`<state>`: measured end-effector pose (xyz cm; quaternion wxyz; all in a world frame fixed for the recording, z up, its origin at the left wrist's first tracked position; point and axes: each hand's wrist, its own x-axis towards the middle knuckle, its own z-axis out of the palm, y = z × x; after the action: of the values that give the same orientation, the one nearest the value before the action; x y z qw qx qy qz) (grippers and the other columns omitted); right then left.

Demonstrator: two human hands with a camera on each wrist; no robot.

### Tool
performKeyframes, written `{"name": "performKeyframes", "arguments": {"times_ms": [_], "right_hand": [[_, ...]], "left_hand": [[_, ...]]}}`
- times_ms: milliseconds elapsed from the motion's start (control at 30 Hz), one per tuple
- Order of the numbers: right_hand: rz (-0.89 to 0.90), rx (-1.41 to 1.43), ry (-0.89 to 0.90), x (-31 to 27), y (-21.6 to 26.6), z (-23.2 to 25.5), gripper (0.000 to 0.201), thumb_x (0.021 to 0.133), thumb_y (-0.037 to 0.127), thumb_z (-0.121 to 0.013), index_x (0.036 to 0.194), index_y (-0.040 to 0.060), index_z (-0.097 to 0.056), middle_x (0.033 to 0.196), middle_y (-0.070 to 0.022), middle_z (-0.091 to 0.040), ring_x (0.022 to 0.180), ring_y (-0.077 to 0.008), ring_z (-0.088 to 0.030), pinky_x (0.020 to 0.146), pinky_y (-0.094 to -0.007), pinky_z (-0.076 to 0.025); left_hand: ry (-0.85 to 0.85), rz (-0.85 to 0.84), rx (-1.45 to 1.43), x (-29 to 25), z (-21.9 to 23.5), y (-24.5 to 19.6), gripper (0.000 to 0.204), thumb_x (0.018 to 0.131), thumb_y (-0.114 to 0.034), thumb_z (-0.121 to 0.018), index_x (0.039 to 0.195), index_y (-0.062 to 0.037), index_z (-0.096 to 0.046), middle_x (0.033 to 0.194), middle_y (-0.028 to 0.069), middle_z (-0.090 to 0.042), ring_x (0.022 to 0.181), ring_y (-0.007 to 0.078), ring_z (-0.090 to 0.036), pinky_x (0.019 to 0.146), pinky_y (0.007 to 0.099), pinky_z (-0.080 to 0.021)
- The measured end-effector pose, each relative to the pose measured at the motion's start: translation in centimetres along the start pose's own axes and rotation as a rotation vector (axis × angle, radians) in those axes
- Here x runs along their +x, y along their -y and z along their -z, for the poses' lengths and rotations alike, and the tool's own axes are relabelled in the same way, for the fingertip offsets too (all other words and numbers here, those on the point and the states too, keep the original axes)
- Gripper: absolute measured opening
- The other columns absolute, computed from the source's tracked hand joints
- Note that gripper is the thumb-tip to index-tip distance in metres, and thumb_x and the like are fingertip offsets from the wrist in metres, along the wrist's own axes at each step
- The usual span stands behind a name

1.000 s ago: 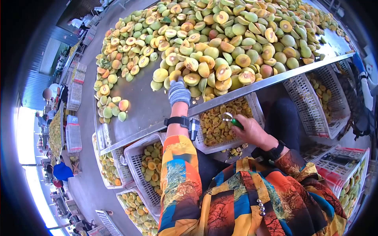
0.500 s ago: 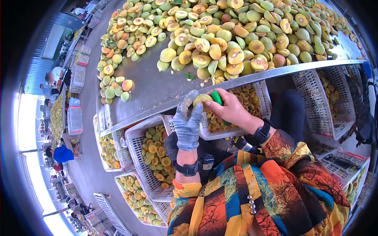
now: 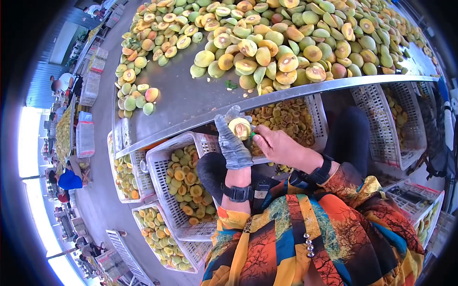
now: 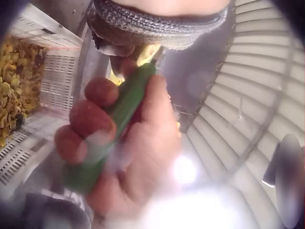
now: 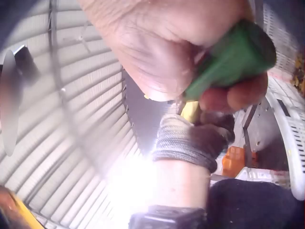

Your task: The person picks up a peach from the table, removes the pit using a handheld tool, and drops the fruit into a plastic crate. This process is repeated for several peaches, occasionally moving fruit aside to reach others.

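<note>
In the head view the gloved left hand [image 3: 233, 143] holds a halved yellow-green fruit [image 3: 240, 129], its cut face with the brown pit area turned up. Bare and close on its right, the right hand [image 3: 285, 148] grips a green-handled tool whose end meets the fruit. The left wrist view shows the fingers of the right hand [image 4: 138, 138] curled round the green handle [image 4: 125, 102]. The right wrist view shows that handle [image 5: 233, 62] too, with the grey glove [image 5: 183, 143] beyond it; the tool's tip is hidden.
A metal table [image 3: 176, 95] with a raised edge carries a large heap of halved fruit [image 3: 286, 47]. Below it stand a crate of small orange-brown pieces [image 3: 318, 119] and a white crate of fruit halves [image 3: 157, 176]. More crates and people are at the left.
The left hand has come back from the heap with a fruit half, below the table edge. The right hand has brought the green tool to it; the fruit's cut face now shows.
</note>
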<state>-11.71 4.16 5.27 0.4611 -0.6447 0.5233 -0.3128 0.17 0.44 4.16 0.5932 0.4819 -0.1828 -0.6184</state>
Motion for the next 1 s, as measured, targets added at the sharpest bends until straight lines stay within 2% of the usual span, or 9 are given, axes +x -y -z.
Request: {"name": "performKeyframes", "arguments": {"times_ms": [333, 400, 500, 533, 633, 733, 867, 967, 1000], "right_hand": [[0.022, 0.042, 0.021, -0.6, 0.2, -0.2, 0.032, 0.091, 0.025, -0.036, 0.089, -0.0033, -0.050, 0.061, -0.0225, -0.055, 0.056, -0.0400, -0.055, 0.054, -0.0438, -0.045], [-0.177, 0.155, 0.190, -0.8, 0.8, -0.1, 0.036, 0.092, 0.028, -0.033, 0.087, -0.0030, -0.050, 0.052, -0.0166, -0.052, 0.042, -0.0296, -0.053, 0.043, -0.0384, -0.043], [-0.271, 0.162, 0.349, -0.6, 1.7, 0.8, 0.040, 0.093, 0.030, -0.029, 0.086, -0.0027, -0.050, 0.047, -0.0104, -0.049, 0.035, -0.0190, -0.050, 0.035, -0.0326, -0.040], [-0.290, 0.155, 0.401, -0.4, 1.3, 0.7, 0.042, 0.093, 0.034, -0.028, 0.085, -0.0016, -0.049, 0.049, -0.0068, -0.047, 0.035, -0.0141, -0.046, 0.033, -0.0286, -0.038], [-0.493, 0.368, 0.520, -0.1, 2.1, 0.8, 0.040, 0.093, 0.036, -0.030, 0.083, 0.0010, -0.047, 0.052, -0.0030, -0.043, 0.035, -0.0101, -0.039, 0.031, -0.0251, -0.035], [-0.645, 0.692, 0.620, 0.0, 2.2, 0.7, 0.039, 0.092, 0.038, -0.030, 0.080, 0.0042, -0.045, 0.055, 0.0012, -0.038, 0.037, -0.0063, -0.033, 0.031, -0.0215, -0.032], [-0.710, 0.729, 0.613, -0.2, 1.7, 0.3, 0.042, 0.092, 0.044, -0.030, 0.081, 0.0055, -0.044, 0.055, 0.0035, -0.034, 0.037, -0.0043, -0.031, 0.030, -0.0198, -0.030], [-0.768, 1.075, 0.805, -0.6, 0.4, -0.5, 0.046, 0.090, 0.049, -0.030, 0.084, 0.0058, -0.044, 0.055, 0.0038, -0.035, 0.036, -0.0034, -0.030, 0.030, -0.0187, -0.029], [-0.721, 1.159, 0.820, -0.7, 0.6, -0.7, 0.047, 0.090, 0.051, -0.030, 0.084, 0.0064, -0.044, 0.056, 0.0040, -0.035, 0.036, -0.0029, -0.029, 0.030, -0.0183, -0.028]], "left_hand": [[0.158, -0.114, 0.061, -0.7, 0.2, 0.3, 0.053, 0.085, -0.052, -0.043, 0.089, -0.0021, -0.058, 0.078, 0.0074, -0.061, 0.066, 0.0161, -0.057, 0.057, 0.0251, -0.048], [0.266, -0.050, 0.029, 0.0, 0.8, 0.3, 0.052, 0.084, -0.051, -0.045, 0.079, -0.0017, -0.058, 0.068, 0.0086, -0.060, 0.055, 0.0160, -0.056, 0.054, 0.0250, -0.046], [0.267, 0.067, 0.152, 0.4, 1.5, -0.3, 0.049, 0.084, -0.048, -0.048, 0.077, -0.0004, -0.059, 0.066, 0.0095, -0.060, 0.054, 0.0162, -0.056, 0.053, 0.0256, -0.046], [0.387, 0.165, 0.192, 0.8, 2.0, -1.0, 0.047, 0.083, -0.045, -0.051, 0.073, 0.0003, -0.059, 0.064, 0.0097, -0.060, 0.054, 0.0167, -0.057, 0.053, 0.0259, -0.046], [0.466, 0.152, 0.405, 0.7, 2.0, -2.6, 0.047, 0.083, -0.044, -0.052, 0.070, 0.0003, -0.059, 0.063, 0.0097, -0.059, 0.054, 0.0172, -0.057, 0.052, 0.0266, -0.047], [0.490, 0.133, 0.273, 1.5, 3.2, -1.5, 0.044, 0.084, -0.043, -0.051, 0.079, 0.0003, -0.060, 0.064, 0.0109, -0.060, 0.054, 0.0181, -0.057, 0.051, 0.0281, -0.047], [0.410, 0.219, 0.034, 1.8, 3.7, 0.6, 0.047, 0.083, -0.045, -0.050, 0.097, -0.0007, -0.055, 0.063, 0.0105, -0.058, 0.053, 0.0191, -0.056, 0.051, 0.0284, -0.047], [0.337, 0.296, -0.055, 0.2, 3.2, 0.3, 0.056, 0.082, -0.051, -0.047, 0.107, -0.0010, -0.050, 0.061, 0.0103, -0.057, 0.052, 0.0191, -0.055, 0.048, 0.0279, -0.046], [0.480, 0.364, -0.333, 0.4, 3.2, 0.4, 0.056, 0.082, -0.052, -0.047, 0.105, -0.0020, -0.051, 0.062, 0.0107, -0.057, 0.052, 0.0194, -0.054, 0.047, 0.0278, -0.045]]}}
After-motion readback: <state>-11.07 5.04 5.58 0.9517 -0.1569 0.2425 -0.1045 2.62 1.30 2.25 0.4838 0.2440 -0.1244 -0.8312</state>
